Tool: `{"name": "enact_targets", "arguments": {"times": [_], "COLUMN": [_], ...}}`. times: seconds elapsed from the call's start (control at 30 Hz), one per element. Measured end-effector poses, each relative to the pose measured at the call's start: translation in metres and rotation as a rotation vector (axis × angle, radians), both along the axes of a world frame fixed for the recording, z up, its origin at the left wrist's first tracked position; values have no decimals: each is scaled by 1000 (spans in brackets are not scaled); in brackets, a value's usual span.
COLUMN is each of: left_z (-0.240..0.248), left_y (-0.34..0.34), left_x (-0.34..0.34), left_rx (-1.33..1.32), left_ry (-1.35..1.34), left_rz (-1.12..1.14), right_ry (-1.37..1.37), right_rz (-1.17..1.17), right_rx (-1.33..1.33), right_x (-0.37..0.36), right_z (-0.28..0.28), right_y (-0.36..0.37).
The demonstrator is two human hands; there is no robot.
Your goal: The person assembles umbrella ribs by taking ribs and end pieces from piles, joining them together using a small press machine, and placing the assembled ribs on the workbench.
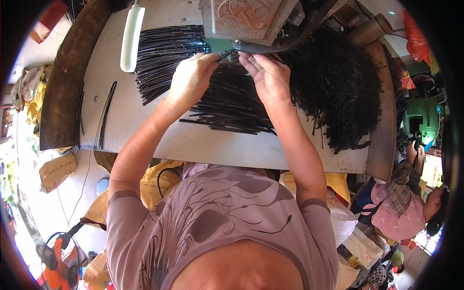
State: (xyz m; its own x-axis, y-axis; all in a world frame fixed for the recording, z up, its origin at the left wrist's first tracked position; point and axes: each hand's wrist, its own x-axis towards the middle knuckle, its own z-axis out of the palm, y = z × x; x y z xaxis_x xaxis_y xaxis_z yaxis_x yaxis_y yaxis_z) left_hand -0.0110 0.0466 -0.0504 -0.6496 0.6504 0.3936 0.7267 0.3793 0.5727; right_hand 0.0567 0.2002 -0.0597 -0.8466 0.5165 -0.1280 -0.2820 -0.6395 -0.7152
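Observation:
Under the head of a grey metal press [249,21], both my hands work close together. My left hand [193,79] pinches a thin black rib [225,54], one of the narrow rods like umbrella ribs. Across from it, my right hand [270,79] has its fingers curled in at the far end of this piece, which my fingertips partly hide. Left of my left hand lies a neat row of black ribs [164,53]. A second, looser batch of ribs [232,99] spreads between my forearms. Beside my right hand rises a big tangled heap of black ribs [338,82].
A white-handled bar [132,38] hangs at the upper left. Single black strips [107,113] lie near the worktable's [164,145] curved brown rim [67,77]. An orange fan [60,258] stands at lower left. Another person [396,208] works at a green machine [419,118] on the right.

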Motion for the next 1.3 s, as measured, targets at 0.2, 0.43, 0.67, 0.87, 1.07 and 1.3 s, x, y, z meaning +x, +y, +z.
{"name": "enact_targets", "arguments": {"times": [0.2,0.43,0.67,0.87,1.07,1.3], "left_z": [-3,4,29,32,24,12], "left_y": [-1,-7,-27,-13,-9,8], "left_x": [-1,-3,-7,31,29,25], "left_rx": [-18,-217,-138,1,64,485], "left_ry": [65,498,-822,-1325,-298,-1421], "left_rz": [6,-68,-28,-171,-39,-11], "right_ry": [11,-13,-296,-309,-175,-80], "right_rz": [10,41,319,557,435,148], "right_rx": [25,3,255,385,174,-9], "right_x": [0,3,27,21,15,4], "right_z": [-3,1,13,17,12,-3], "right_y": [1,6,25,-4,15,33]}}
